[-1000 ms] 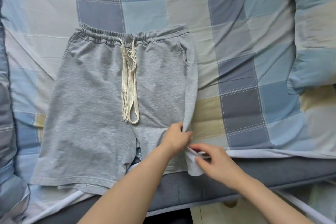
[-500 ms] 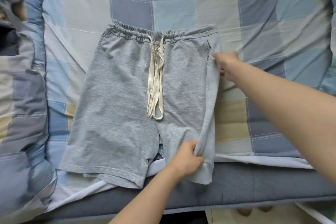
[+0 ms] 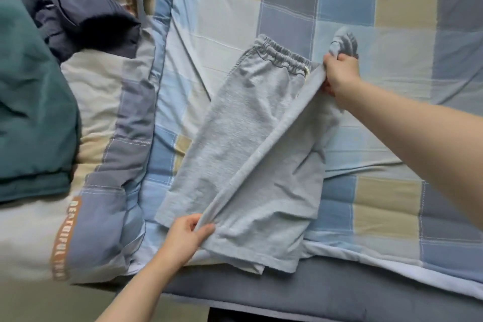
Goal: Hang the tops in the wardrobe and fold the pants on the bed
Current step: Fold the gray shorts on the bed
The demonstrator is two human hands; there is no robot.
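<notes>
Grey drawstring shorts (image 3: pixel 235 138) lie on the checked bedcover (image 3: pixel 379 21), waistband away from me. Their right leg is lifted and partly swung over the left leg, its edge stretched as a diagonal line between my hands. My left hand (image 3: pixel 189 234) pinches the lifted hem near the bed's front edge. My right hand (image 3: pixel 339 73) grips the waistband end of that same side, with bunched grey fabric above its knuckles. The drawstring is almost wholly covered.
A folded quilt (image 3: pixel 112 138) with an orange lettered strip lies left of the shorts. A teal garment (image 3: pixel 31 102) and a dark navy one (image 3: pixel 86 23) are piled at the far left. The bed's grey front edge (image 3: pixel 313 293) runs below.
My right hand took the waistband's right end, and both hands have lifted the shorts' right side and carried it leftward over the middle. The view has shifted left, revealing the quilt and piled clothes.
</notes>
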